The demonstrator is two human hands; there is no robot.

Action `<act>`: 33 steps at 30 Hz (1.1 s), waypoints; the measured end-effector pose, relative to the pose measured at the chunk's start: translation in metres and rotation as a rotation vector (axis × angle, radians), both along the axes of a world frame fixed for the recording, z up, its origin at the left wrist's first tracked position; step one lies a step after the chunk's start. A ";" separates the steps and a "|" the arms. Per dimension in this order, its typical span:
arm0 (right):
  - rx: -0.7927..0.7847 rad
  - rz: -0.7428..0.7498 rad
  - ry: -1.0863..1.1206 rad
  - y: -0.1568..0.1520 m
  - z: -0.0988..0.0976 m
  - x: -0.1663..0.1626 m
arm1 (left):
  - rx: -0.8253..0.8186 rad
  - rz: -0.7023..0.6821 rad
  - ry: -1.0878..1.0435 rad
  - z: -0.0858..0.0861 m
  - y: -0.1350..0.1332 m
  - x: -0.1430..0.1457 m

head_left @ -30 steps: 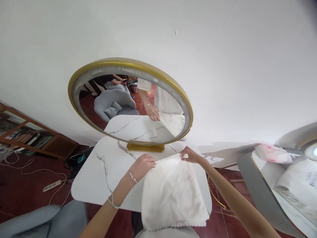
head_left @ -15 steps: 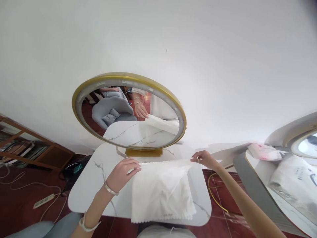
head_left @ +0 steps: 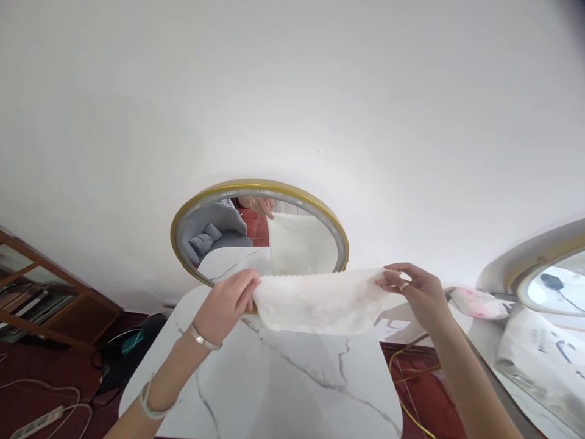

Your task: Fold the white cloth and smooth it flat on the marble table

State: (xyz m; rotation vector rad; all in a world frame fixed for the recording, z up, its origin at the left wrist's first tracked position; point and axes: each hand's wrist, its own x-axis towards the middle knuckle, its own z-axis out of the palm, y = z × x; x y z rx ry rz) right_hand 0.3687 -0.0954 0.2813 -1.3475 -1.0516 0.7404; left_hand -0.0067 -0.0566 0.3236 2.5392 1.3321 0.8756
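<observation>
A white cloth (head_left: 320, 305) with a wavy edge is stretched between my two hands above the marble-patterned table (head_left: 292, 390). My left hand (head_left: 233, 299), with two bracelets on the wrist and forearm, pinches its left top corner. At the right top corner, my right hand (head_left: 415, 289), a ring on one finger, grips the cloth between thumb and fingers. Just behind stands a round gold-framed mirror (head_left: 260, 186), reflecting the cloth and one hand. The cloth covers most of the mirror's gold base.
On the right, a second table carries a white printed bag (head_left: 543, 347), a pink-and-white packet (head_left: 479, 303) and another round mirror (head_left: 557, 283). A wooden shelf (head_left: 55, 299) stands at left. A power strip (head_left: 39, 422) and cables lie on the red floor.
Both hands have lifted the cloth, so it hangs clear of the tabletop instead of draping over its front. My right hand has moved rightward. The view has shifted, with the mirror lower.
</observation>
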 end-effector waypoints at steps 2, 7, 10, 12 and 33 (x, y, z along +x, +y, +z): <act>0.245 -0.216 0.047 0.012 0.012 -0.022 | 0.227 0.003 -0.082 0.024 0.012 0.013; 0.784 -0.448 -0.132 0.063 0.038 -0.062 | 0.602 0.066 -0.070 0.086 0.059 0.059; 0.767 -0.400 -0.466 0.093 0.030 -0.076 | 0.665 0.068 0.088 0.094 0.088 0.085; 0.660 -0.351 -0.642 0.108 0.014 -0.084 | 0.694 0.074 0.176 0.087 0.103 0.097; 0.590 -0.745 -0.430 0.132 -0.027 -0.135 | 0.768 -0.120 0.333 0.069 0.117 0.127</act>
